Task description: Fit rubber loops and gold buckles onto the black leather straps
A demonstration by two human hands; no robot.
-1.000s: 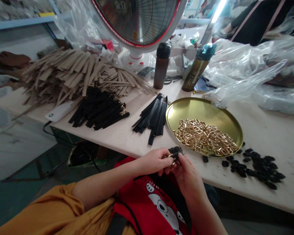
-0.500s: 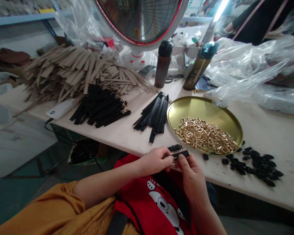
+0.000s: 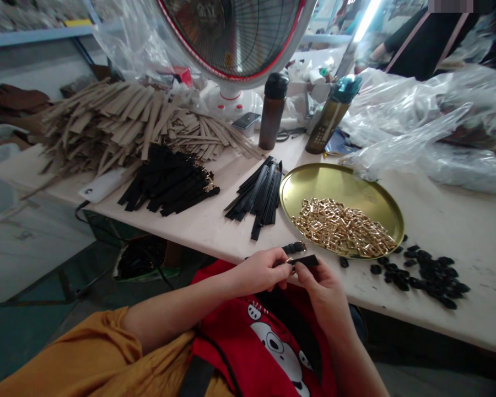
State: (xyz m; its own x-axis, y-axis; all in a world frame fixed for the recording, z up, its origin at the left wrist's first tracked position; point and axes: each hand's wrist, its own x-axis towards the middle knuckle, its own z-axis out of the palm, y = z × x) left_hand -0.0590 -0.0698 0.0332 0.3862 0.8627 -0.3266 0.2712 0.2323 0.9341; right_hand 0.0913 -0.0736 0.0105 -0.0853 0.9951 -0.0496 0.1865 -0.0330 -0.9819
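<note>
Both hands meet at the table's front edge over a black strap (image 3: pixel 307 261) with a small gold buckle (image 3: pixel 290 263) on it. My left hand (image 3: pixel 268 268) is closed round the buckle end. My right hand (image 3: pixel 320 278) pinches the strap between thumb and fingers, and its free end sticks out to the right. Just behind them lies another black strap piece (image 3: pixel 294 248) with gold at its tip. A gold round tray (image 3: pixel 343 179) beyond my right hand holds a heap of gold buckles (image 3: pixel 341 226). Black strips (image 3: pixel 260 193) lie fanned out farther back.
Small black loops (image 3: pixel 427 275) lie scattered right of the tray. Black straps with buckles (image 3: pixel 169 182) and beige strips (image 3: pixel 107 121) are piled at left. Behind stand a fan (image 3: pixel 231 91), a dark bottle (image 3: pixel 273 113), an olive bottle (image 3: pixel 328 118) and plastic bags (image 3: pixel 413 132). A person (image 3: pixel 421 44) is beyond.
My right thumb has slid slightly left along the strap toward the buckle. My left hand has barely moved. The view has shifted a little.
</note>
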